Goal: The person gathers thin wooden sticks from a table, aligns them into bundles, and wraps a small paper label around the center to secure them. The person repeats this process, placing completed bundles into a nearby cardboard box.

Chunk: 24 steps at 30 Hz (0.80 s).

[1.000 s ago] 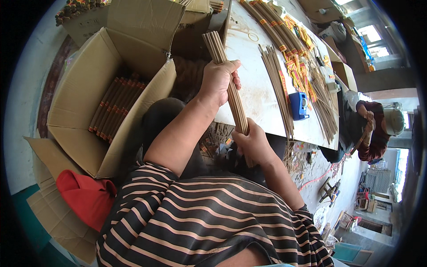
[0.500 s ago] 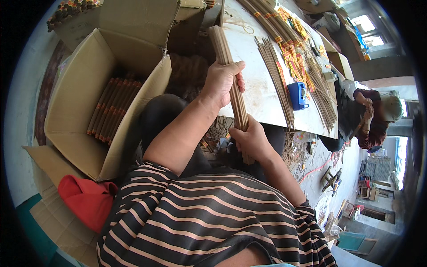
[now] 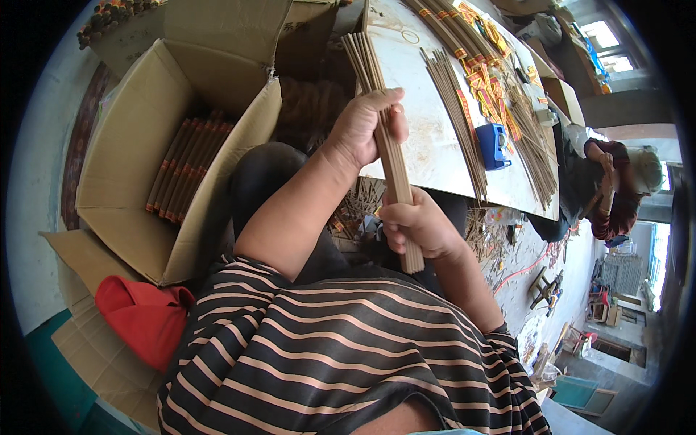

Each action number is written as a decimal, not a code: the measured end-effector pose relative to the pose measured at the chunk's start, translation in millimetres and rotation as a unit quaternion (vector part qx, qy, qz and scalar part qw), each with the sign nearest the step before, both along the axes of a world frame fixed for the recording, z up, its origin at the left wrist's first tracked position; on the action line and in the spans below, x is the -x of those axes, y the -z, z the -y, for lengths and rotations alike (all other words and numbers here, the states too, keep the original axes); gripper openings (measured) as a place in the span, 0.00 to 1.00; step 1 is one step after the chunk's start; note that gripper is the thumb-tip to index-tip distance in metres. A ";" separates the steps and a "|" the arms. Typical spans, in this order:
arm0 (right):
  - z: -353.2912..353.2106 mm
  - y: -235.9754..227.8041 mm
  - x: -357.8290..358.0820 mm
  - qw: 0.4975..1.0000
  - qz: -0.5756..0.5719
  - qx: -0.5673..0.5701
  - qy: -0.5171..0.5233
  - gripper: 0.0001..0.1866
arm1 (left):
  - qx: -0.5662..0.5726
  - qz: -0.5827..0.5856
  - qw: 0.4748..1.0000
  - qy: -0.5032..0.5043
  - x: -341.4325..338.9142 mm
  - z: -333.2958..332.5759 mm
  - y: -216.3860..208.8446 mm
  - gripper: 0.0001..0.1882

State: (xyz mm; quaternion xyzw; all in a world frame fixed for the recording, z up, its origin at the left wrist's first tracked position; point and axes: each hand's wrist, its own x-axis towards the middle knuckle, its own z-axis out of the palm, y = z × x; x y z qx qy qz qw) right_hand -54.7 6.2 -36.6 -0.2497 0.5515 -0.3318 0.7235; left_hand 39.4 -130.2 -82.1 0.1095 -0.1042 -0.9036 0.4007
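Left of the table (image 3: 428, 148) I see a red cloth (image 3: 143, 319); right of it, a co-worker (image 3: 620, 194) in a hat (image 3: 647, 170).

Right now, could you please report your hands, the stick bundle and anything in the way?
Left hand around upper stick bundle; right hand lower down. Bundle slanted. Nothing visibly blocking; white table beyond.

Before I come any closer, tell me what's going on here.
A bundle of brown sticks is held in two bare hands, the left hand toward its far end, the right hand toward its near end. Loose sticks and a blue dispenser lie on the table. At left, an open box holds banded bundles.
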 end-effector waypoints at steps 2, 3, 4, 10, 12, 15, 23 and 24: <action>-1.9 -0.4 7.1 0.992 0.122 -0.025 -0.005 0.06 | 0.017 -0.056 0.998 0.013 -3.5 2.3 0.4 0.10; -2.0 2.4 7.1 0.995 0.093 -0.019 -0.008 0.07 | 0.024 -0.061 0.998 0.011 -3.5 2.5 0.2 0.08; -2.0 4.4 6.3 0.998 0.063 -0.014 -0.010 0.07 | 0.030 -0.067 0.997 0.008 -3.7 2.5 -1.5 0.08; 0.8 27.9 -2.8 0.959 -0.268 0.090 -0.007 0.06 | 0.069 0.123 0.988 -0.056 2.7 -2.2 -6.0 0.12; -1.7 10.3 0.1 0.998 -0.063 0.030 -0.004 0.05 | 0.057 0.032 0.998 -0.007 -0.6 3.6 -3.1 0.11; -7.5 6.6 9.8 0.989 0.142 -0.039 -0.008 0.06 | 0.050 -0.071 0.996 0.003 -7.5 7.0 -3.8 0.09; -4.6 13.5 -1.0 0.967 -0.245 0.056 -0.048 0.09 | 0.069 0.187 0.975 -0.102 -2.2 3.9 -9.1 0.11; -3.3 15.3 -2.7 0.948 -0.305 0.068 -0.058 0.08 | 0.071 0.193 0.973 -0.101 -1.4 3.7 -9.7 0.12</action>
